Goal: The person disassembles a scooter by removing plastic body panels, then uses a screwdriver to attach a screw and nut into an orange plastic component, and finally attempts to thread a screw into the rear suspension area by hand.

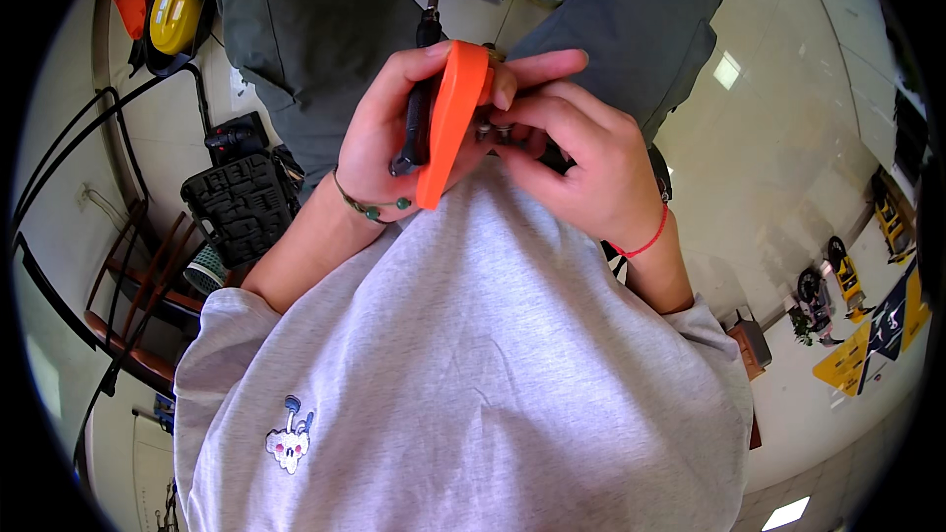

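My left hand (pixel 372 133) is closed around a flat orange plastic part (pixel 455 123) held on edge in front of my shirt. Along its left side, the same hand keeps a black-handled screwdriver (pixel 426 34), its metal tip pointing away from me. My right hand (pixel 591 153) comes in from the right, thumb and fingers pinched together against the far side of the part. Small metal fasteners (pixel 485 128) show by these fingertips; the fingers partly hide them, and I cannot tell how they sit on the orange part.
My legs (pixel 315 30) in dark trousers lie beyond the hands. On the left floor are a black moulded tool case (pixel 236 205) and a black device (pixel 236 138), with a yellow rounded object (pixel 175 12) farther off. Small yellow-and-black wheeled models (pixel 845 271) stand at the right.
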### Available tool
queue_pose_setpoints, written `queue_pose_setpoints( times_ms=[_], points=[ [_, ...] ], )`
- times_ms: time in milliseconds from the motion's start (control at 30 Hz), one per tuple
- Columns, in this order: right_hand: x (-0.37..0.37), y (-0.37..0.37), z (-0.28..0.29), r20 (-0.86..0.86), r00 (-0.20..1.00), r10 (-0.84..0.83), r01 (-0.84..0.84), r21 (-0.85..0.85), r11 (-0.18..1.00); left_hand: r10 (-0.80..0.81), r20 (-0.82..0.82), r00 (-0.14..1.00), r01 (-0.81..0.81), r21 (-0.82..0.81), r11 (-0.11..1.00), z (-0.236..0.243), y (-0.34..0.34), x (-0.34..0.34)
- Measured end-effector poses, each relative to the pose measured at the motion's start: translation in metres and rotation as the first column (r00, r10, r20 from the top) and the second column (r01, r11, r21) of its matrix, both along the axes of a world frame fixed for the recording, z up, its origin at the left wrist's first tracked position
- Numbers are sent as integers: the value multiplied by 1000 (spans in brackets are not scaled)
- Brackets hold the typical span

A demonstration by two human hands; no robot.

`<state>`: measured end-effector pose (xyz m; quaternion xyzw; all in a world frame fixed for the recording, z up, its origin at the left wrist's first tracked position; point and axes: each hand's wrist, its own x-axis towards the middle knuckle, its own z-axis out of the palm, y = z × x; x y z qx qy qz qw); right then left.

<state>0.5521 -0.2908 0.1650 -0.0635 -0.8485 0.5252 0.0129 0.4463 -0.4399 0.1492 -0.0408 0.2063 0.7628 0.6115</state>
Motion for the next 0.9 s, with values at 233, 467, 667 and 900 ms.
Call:
queue_pose_setpoints(
  times_ms=[233, 467, 667, 900],
  points=[
    [0, -3, 0, 14, 998, -55, 55, 19, 998, -36, 149, 988, 29, 50, 998, -2, -2, -5],
    [-2, 1, -3, -36, 999, -8, 12, 100, 995, 81, 180, 980, -66, -88, 994, 4, 6, 3],
    [-4, 3, 4, -11, 997, -74, 74, -31, 997, 40, 211, 977, -35, -27, 999, -3, 2, 1],
    [1, 9, 6, 189, 968, -166, 237, -467, 852, 76, 198, 977, -35, -204, 978, 10, 7, -1]
  ],
)
